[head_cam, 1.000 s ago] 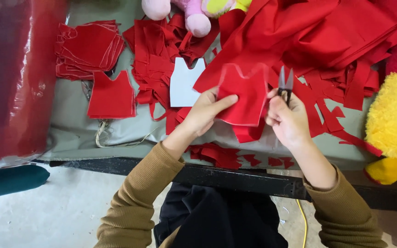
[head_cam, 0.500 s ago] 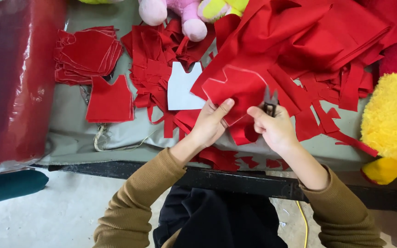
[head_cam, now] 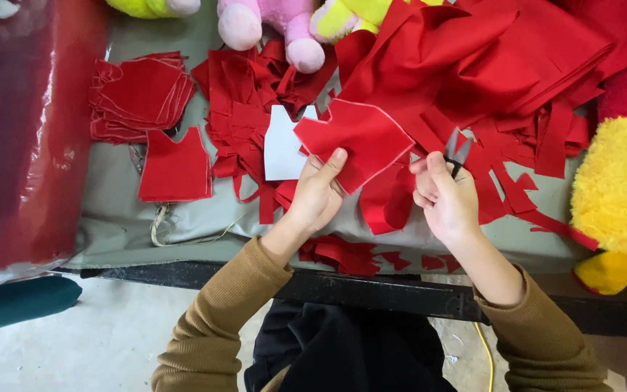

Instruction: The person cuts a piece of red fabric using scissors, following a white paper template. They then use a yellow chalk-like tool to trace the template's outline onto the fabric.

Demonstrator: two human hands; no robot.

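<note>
Head camera looks down (close)

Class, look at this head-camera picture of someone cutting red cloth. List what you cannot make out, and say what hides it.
1. Scissors: only the blade tips show; the right hand covers the handles.
2. White paper pattern: its right part is hidden behind the cut red piece in the left hand.
3. Pink plush toy: cut off by the top edge.
4. Yellow plush toy: cut off by the right edge.
5. Table top: buried under the red cloth heap.

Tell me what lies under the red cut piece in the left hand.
Under the red cut piece, a white paper pattern shows at its left edge; red scraps below. The rest is covered.
</note>
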